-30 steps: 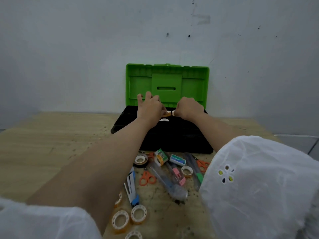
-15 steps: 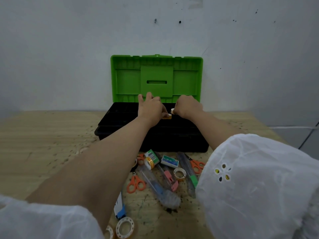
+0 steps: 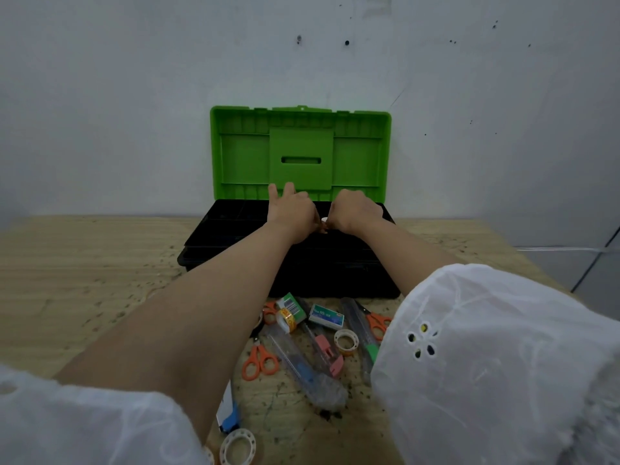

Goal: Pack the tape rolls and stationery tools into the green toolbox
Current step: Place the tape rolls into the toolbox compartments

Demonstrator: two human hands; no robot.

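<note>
Now lower over the open green-lidded black plastic toolbox [image 3: 218, 243] at twelve o'clock, the curled right hand [image 3: 355, 211] pinches a small pale tape roll [image 3: 324, 220], the left hand [image 3: 292, 209] hiding its own hold, so release seems near.

**Wooden table, cluttered below the toolbox**

The speckled wooden table [image 3: 84, 280] carried a toolbox [image 3: 218, 236] at centre frame. Just below it lay orange scissors [image 3: 260, 362], a staple box [image 3: 326, 317], a tape roll [image 3: 346, 342] and box cutters [image 3: 302, 367]. A second roll [image 3: 238, 446] sat at the bottom edge.

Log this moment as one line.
left hand, right hand: over open toolbox | tape roll between them, grip unclear | scissors unpacked on table
</note>
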